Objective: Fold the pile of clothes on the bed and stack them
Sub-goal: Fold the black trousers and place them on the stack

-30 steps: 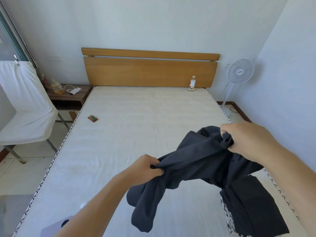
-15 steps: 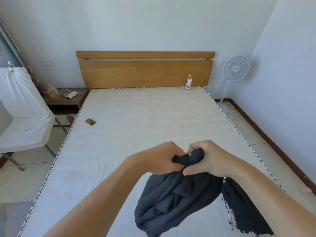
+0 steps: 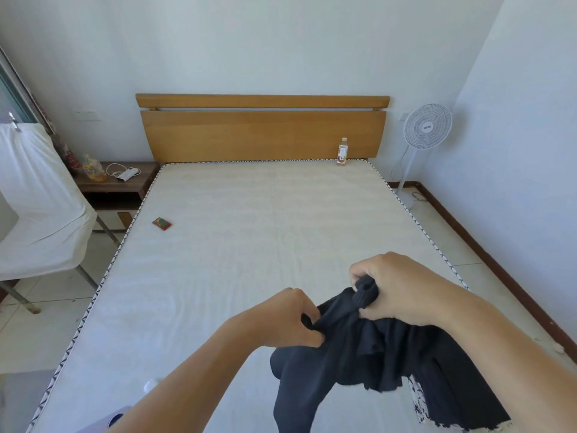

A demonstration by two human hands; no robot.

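Head view: in the lower right of the frame, both hands hold a dark garment (image 3: 368,357) in the air above the bed (image 3: 249,245). The left hand (image 3: 290,320) pinches a fold of the cloth between thumb and curled fingers. The right hand (image 3: 396,289), just beside it and higher, has its fingers curled round a bunched ribbed edge. The rest hangs crumpled below the hands, toward the bottom right corner. A small red packet (image 3: 161,223) lies on the mattress at mid left; a bottle (image 3: 342,151) stands against the headboard (image 3: 262,132).
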